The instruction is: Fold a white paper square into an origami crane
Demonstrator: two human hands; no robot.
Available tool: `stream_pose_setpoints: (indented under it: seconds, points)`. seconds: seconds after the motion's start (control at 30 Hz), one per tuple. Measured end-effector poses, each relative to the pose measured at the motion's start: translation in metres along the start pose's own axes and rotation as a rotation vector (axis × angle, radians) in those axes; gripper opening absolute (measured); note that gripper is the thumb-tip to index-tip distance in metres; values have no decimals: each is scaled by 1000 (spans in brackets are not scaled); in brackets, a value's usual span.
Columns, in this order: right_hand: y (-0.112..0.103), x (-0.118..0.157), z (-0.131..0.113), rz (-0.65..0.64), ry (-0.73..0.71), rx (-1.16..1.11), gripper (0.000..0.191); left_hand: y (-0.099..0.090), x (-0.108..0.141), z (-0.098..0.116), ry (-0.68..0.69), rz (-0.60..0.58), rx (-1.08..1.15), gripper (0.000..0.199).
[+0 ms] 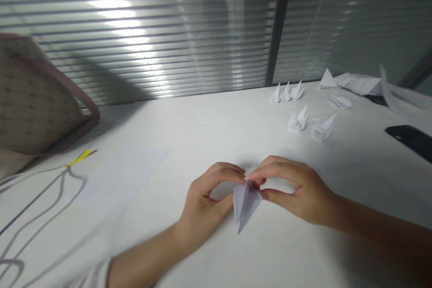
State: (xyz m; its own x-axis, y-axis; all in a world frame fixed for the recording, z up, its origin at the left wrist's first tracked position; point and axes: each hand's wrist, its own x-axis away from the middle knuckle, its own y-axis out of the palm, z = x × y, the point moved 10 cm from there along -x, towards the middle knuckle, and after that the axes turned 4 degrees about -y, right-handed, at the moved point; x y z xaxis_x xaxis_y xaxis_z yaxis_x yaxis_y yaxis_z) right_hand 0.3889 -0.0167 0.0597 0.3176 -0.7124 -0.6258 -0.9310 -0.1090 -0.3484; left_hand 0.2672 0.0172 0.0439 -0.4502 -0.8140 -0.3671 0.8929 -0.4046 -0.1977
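A small piece of folded white paper [247,204] is held between my two hands above the white table, its narrow tip pointing down toward me. My left hand [212,191] grips it from the left, thumb along its side and fingertips at its top edge. From the other side, my right hand [292,186] pinches the upper right part with thumb and fingers. The fingertips of both hands meet at the top of the paper and hide its upper end. A centre crease runs down the side that faces me.
Several folded paper figures [299,119] stand at the back right, near loose papers [359,83] and a black phone [411,141]. At left lie a white sheet [123,180], grey cables with a yellow tie [80,158], and a quilted bag [37,99]. Window blinds [189,31] line the back.
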Motion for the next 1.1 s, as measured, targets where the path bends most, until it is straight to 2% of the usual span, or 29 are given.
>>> stream_pose_setpoints:
  seconds: [0.13,0.3,0.5,0.63,0.77,0.87,0.97,1.1]
  points:
    - [-1,1,-1,19,-1,34,24,8,2,5,64,-58,-28,10]
    - [-8,5,11,202,104,65,7,-4,7,-3,31,129,-141,13]
    - [-3,3,14,216,113,90,4,-5,6,-15,-77,196,20,16]
    - [-1,5,24,220,205,69,4,-4,6,-25,-261,225,109,20]
    - [-5,5,32,264,257,42,5,5,3,-39,-492,164,198,10]
    - [-10,5,39,280,315,17,12,11,-3,-44,-572,113,304,13]
    - [-4,7,53,220,422,-81,7,15,-4,-50,-650,80,341,17]
    - [-1,13,65,233,503,-166,8,20,0,-58,-714,61,358,20]
